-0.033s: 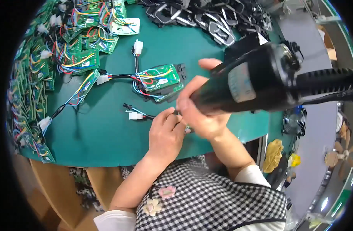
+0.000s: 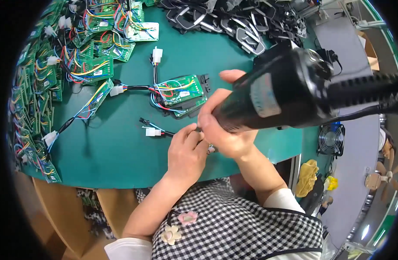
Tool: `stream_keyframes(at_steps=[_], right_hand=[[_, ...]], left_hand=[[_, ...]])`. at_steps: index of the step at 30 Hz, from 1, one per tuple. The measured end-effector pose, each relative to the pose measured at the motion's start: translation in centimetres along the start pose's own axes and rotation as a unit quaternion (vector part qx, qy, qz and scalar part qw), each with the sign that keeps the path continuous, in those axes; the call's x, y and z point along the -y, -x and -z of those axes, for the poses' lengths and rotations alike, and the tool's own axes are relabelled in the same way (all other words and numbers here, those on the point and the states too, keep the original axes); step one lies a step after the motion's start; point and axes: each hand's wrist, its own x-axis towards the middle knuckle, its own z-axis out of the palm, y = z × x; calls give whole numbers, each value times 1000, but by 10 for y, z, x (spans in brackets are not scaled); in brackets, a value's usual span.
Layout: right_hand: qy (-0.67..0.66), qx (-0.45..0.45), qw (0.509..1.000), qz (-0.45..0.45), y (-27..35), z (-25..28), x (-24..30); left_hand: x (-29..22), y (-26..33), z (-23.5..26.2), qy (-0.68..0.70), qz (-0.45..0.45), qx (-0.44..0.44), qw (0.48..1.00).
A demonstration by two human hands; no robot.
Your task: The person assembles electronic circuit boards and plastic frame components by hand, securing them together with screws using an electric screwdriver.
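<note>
My right hand (image 2: 227, 130) is wrapped round a black corded electric screwdriver (image 2: 268, 97), held slanted close to the camera; its working tip is hidden. My left hand (image 2: 186, 156) is closed just beside it, fingers bent over a small wired part mostly hidden beneath them. From those fingers a wire lead with a white connector (image 2: 153, 132) runs out to the left. Beyond my hands lies a green circuit board (image 2: 184, 89) on a black plastic piece, with coloured wires and a white plug (image 2: 156, 55).
Wired circuit boards (image 2: 95, 67) heap up along the left of the green table (image 2: 116, 156). Black and silver plastic frames (image 2: 249, 37) pile at the far side. To the right are a small fan (image 2: 330, 139) and a yellowish cloth-like lump (image 2: 307, 177).
The screwdriver has shifted slightly left and down with my right hand. My left hand keeps its hold in nearly the same place.
</note>
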Motion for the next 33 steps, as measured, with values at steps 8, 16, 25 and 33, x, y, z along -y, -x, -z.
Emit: stream_keyframes(at_steps=[8,16,25,33], right_hand=[[40,91,990,96,-22,-11,4],[79,16,996,39,11,39,3],[-173,-107,976,83,17,57,33],[-111,-225,954,164,7,86,48]], left_hand=[[3,-1,-6,34,31,13,999],[-6,-9,0,-12,14,25,1000],[-1,-7,0,-20,0,7,1000],[-2,-4,3,10,-15,5,1000]])
